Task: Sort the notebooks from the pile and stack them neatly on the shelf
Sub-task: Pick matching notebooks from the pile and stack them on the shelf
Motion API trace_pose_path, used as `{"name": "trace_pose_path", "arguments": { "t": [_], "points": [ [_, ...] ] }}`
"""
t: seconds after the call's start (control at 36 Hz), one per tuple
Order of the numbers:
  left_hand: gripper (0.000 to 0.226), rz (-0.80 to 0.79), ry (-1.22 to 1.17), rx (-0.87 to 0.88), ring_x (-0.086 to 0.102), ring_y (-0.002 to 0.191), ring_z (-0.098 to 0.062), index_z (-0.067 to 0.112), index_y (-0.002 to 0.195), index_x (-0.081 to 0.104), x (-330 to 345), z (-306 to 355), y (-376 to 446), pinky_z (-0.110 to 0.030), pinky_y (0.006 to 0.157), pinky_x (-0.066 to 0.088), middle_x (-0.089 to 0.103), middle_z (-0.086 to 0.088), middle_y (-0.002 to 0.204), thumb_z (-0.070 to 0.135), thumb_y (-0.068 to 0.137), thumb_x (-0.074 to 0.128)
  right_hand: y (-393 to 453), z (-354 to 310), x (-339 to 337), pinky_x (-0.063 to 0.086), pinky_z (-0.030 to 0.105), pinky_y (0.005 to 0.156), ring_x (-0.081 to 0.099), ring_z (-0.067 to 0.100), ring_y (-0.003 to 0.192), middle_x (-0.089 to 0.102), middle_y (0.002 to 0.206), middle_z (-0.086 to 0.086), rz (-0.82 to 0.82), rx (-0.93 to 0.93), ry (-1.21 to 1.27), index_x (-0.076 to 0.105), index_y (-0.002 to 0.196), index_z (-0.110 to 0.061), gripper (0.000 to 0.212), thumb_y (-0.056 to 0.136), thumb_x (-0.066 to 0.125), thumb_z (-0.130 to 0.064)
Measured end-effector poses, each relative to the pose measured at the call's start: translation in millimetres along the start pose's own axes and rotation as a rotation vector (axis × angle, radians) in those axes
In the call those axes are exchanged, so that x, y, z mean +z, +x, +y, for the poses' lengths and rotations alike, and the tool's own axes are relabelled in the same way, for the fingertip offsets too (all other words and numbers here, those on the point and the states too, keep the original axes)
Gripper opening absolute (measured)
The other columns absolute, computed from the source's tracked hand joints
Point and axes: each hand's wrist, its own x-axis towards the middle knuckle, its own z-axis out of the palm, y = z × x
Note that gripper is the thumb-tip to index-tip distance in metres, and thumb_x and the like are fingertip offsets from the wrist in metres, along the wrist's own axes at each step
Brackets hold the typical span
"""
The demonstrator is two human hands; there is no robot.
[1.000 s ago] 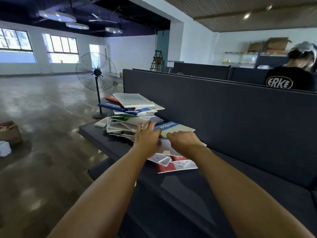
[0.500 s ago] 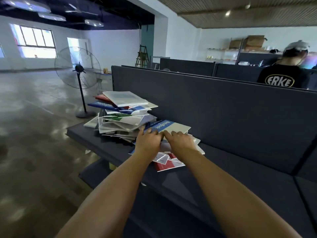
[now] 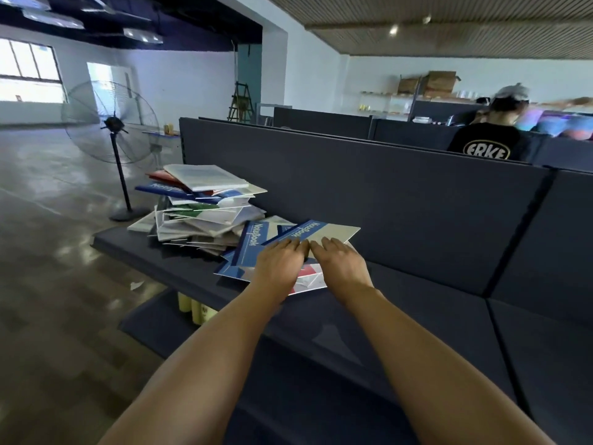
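1. The shelf is the biggest thing under our hands: a dark, flat board that runs out to the right of our palms, with an upright back panel just beyond our fingertips. We judge that this panel is a good stop for squaring the stack.

2. The pile stands to the left of our left hand, high and untidy, with notebooks lying at many angles. We should not push toward it, because it looks ready to slide.

3. The small stack that we are building lies directly under both palms. The covers are fanned out, not lined up: a red and white one shows near our wrists, and a blue one sticks out to the left.

4. The top notebook, blue and grey, reaches past our fingertips toward the back panel.

5. Our left hand and right hand lie flat and side by side on the stack, fingers straight, pressing and gripping nothing.

6. To do this step well, we think we should move the hands to the outer edges, press inward evenly, then tap the long edge against the panel.
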Motion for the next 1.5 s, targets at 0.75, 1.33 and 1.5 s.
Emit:
{"name": "trace_pose_path", "arguments": {
  "t": [0.75, 1.33, 1.5],
  "points": [
    [0.047, 0.007, -0.309, 0.33, 0.05, 0.126, -0.019, 0.015, 0.138, 0.044, -57.1, 302.0, -77.8, -0.032, 0.095, 0.045, 0.054, -0.003, 0.136, 0.013, 0.093, 0.056, -291.8, 151.5, -90.2, 0.032, 0.03, 0.107, 0.039, 0.021, 0.132, 0.044, 0.14, 0.005, -0.052, 0.367, -0.1, 0.035, 0.142, -0.017, 0.052, 0.093, 0.051, -0.012],
    [0.042, 0.112, -0.562, 0.733, 0.048, 0.131, -0.023, 0.011, 0.143, 0.041, -84.8, 501.4, -79.5, -0.032, 0.107, 0.036, 0.05, -0.01, 0.143, 0.012, 0.101, 0.037, -448.0, 251.9, -147.9, 0.029, 0.024, 0.105, 0.044, 0.016, 0.129, 0.05, 0.135, -0.003, -0.046, 0.732, -0.305, 0.044, 0.136, -0.022, 0.039, 0.098, 0.045, -0.023],
    [0.049, 0.138, -0.569, 0.794, 0.037, 0.139, -0.02, 0.012, 0.149, 0.03, -101.5, 572.7, -85.5, -0.029, 0.113, 0.026, 0.038, -0.009, 0.151, 0.009, 0.1, 0.03, -503.9, 290.5, -171.1, 0.027, 0.025, 0.108, 0.039, 0.016, 0.132, 0.045, 0.14, -0.002, -0.023, 0.804, -0.344, 0.041, 0.139, -0.022, 0.04, 0.099, 0.033, -0.02]
  ]
}}
